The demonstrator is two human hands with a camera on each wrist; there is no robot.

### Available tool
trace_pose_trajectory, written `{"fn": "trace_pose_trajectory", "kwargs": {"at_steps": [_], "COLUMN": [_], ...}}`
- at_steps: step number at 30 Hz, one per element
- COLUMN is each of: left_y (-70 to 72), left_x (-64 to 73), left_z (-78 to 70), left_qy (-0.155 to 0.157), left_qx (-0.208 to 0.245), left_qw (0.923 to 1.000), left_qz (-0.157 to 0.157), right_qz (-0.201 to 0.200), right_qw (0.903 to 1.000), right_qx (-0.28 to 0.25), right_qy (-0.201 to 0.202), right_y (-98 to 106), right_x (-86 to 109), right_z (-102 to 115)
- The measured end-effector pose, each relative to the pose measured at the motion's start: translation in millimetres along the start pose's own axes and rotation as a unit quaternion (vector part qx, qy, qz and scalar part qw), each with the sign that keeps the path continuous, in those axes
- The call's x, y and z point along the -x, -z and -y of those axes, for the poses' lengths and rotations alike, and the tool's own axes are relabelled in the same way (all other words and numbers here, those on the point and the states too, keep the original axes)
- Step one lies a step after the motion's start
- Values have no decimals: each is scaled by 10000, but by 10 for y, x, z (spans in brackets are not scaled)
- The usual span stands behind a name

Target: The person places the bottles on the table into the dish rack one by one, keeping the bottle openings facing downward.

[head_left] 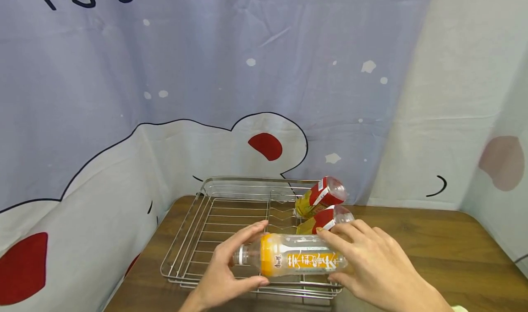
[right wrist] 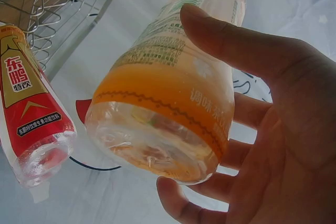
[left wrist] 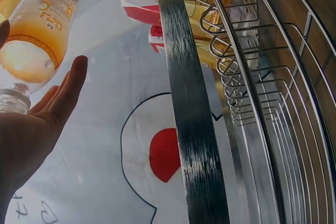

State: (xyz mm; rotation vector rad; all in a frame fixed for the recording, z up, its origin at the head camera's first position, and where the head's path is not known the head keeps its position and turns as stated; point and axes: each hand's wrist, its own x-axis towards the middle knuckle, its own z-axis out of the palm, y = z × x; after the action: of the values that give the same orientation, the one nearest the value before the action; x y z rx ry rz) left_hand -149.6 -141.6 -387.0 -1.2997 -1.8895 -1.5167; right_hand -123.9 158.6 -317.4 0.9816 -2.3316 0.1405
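An empty clear plastic bottle (head_left: 303,254) with an orange-and-white label lies level above the rack's front part, its neck to the left. Around its base end curl the fingers and thumb of my right hand (head_left: 375,257), which grips it; the right wrist view shows the bottle's clear base (right wrist: 149,140) close up. My left hand (head_left: 228,264) is spread about the neck end, fingers fairly straight; whether it touches the plastic I cannot tell. Two red-and-yellow bottles, one farther back (head_left: 321,196) and one nearer (head_left: 326,219), lean on the rack's right side, the nearer partly hidden.
A wire rack (head_left: 231,216) with a raised metal rim stands on a brown wooden table (head_left: 445,248). Wavy wire dividers (head_left: 282,218) run along its right part. Behind hangs a blue-and-white printed curtain (head_left: 214,73), close to the table's back edge.
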Motion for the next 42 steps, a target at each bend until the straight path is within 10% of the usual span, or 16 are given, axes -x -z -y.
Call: {"fn": "trace_pose_trajectory", "kwargs": {"at_steps": [18, 27, 35, 42], "left_y": [23, 50, 51, 22], "left_x": [19, 49, 78, 94], "left_z": [10, -19, -24, -24], "left_qy": [-205, -82, -31, 73], "left_qx": [1063, 1410, 1521, 1792], "left_qw": [9937, 9893, 9873, 9826], "left_qz": [-276, -365, -456, -489], "right_qz": [-134, -336, -762, -1308], "right_qw": [9996, 9822, 9135, 8048], "right_qx": [-229, -1685, -3920, -5751], "right_qy": [-99, -765, -774, -661], "right_y": [17, 81, -117, -349], "right_x": [39, 207, 412, 465], "right_z": [-8, -134, -179, -55]}}
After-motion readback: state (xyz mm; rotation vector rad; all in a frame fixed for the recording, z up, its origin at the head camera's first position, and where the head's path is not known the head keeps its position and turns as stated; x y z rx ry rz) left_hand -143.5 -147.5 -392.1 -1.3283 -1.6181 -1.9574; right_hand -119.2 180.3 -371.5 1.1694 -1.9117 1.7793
